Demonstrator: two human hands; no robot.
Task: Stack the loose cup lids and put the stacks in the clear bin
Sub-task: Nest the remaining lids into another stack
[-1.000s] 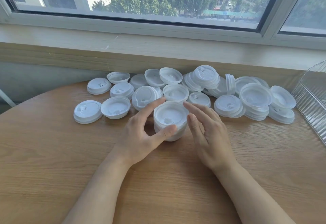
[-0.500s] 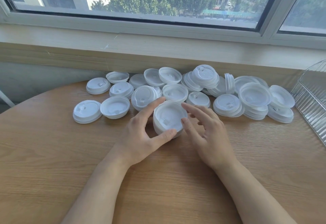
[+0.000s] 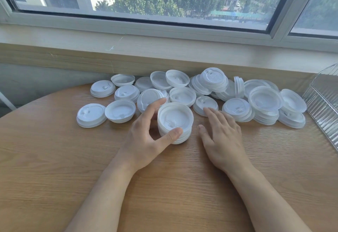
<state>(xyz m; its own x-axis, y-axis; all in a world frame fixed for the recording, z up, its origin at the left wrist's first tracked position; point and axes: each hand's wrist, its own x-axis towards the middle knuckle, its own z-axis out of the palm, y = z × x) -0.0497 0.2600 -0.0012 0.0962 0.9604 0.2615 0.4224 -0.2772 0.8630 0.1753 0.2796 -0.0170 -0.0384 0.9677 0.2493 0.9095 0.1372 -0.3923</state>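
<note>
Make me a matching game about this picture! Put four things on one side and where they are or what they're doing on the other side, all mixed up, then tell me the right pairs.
Things:
1. left hand
2. right hand
3. clear bin
4. lid standing on its edge

Places or states:
A. at the right edge of the table
B. in the pile near the window sill
C. grips the stack of lids
D. flat and open, beside the stack

Pairs: 1-C, 2-D, 3-A, 4-B

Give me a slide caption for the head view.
Left hand grips a lid stack on the table; open right hand reaches toward loose lids.
</note>
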